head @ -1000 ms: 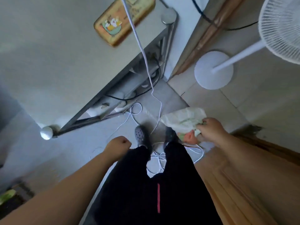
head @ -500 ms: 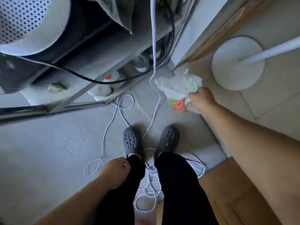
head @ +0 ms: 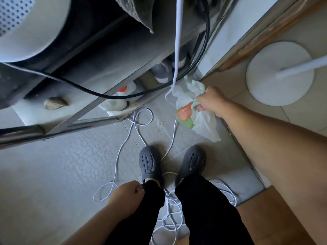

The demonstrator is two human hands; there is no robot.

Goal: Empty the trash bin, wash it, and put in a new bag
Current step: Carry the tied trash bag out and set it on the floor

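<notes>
head view, nearest first: the left hand (head: pixel 126 193) hangs by the left thigh with its fingers curled into a loose fist and nothing in it. just beyond, two grey clogs (head: pixel 149 163) stand on the tiled floor (head: pixel 53 165) among loops of white cable (head: pixel 122 144). further out, the right hand (head: pixel 211 100) grips the gathered neck of the trash bag (head: pixel 198 119), a thin pale green sack with something orange and green showing through it; it hangs low over the floor, close to the foot of a metal rack (head: pixel 106 101), whether it touches the tiles cannot be told. the film looks soft, light and easy to tear, so the bunched top is the sound place to hold, with a second hand beneath if it sags. the trash bin itself is not in sight. farthest right sits a white fan base (head: pixel 276 80).
</notes>
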